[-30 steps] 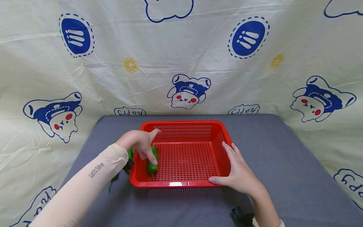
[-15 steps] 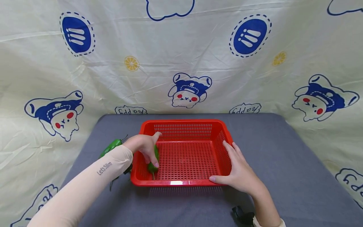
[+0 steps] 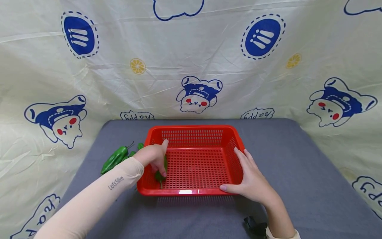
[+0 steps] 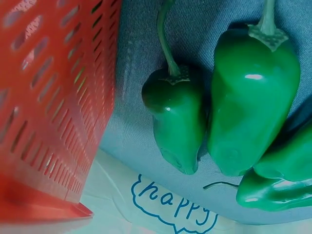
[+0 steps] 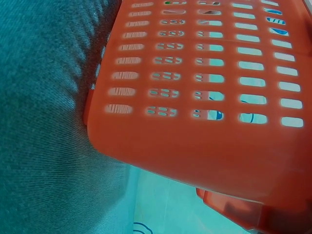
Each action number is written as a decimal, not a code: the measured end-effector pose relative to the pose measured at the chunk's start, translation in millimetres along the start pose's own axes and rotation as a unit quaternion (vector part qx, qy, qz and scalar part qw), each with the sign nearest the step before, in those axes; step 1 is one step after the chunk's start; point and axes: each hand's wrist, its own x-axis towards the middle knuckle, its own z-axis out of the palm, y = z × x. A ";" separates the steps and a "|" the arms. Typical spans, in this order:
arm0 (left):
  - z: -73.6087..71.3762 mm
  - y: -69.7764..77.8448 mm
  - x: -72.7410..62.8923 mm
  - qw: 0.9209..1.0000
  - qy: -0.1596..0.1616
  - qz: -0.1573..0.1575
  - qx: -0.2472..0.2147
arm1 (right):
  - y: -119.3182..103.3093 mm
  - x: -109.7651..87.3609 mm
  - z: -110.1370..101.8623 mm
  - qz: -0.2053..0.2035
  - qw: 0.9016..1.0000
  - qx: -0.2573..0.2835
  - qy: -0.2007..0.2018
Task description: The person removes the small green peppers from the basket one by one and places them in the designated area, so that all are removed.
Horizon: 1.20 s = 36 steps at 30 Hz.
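Observation:
A red plastic basket (image 3: 191,193) with slotted walls stands on the grey cloth. Over its left wall reaches my left hand (image 3: 155,157), its fingers around a green pepper (image 3: 161,176) lying along that side, stem toward me. One finger points away from me, and the hand covers most of the pepper. At the near right corner my right hand (image 3: 250,179) holds the basket, thumb on the front rim and fingers over the right wall. The right wrist view shows the slotted outer wall (image 5: 195,141) close up.
Several green peppers (image 4: 253,102) lie outside, left of the basket, partly behind the left sleeve (image 3: 98,196) in the head view. A smaller pepper (image 4: 178,117) is nearest the basket wall. A printed sheet (image 3: 197,43) hangs behind the grey table cloth (image 3: 277,142).
My left hand has come down and slightly toward me over the pepper in the basket, covering more of it. The peppers outside show more from behind the sleeve. My right hand stays put.

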 end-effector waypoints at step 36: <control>21.6 -1.8 8.5 0.999 -0.010 0.049 -0.015 | -0.1 0.3 0.2 0.001 1.000 0.005 -0.001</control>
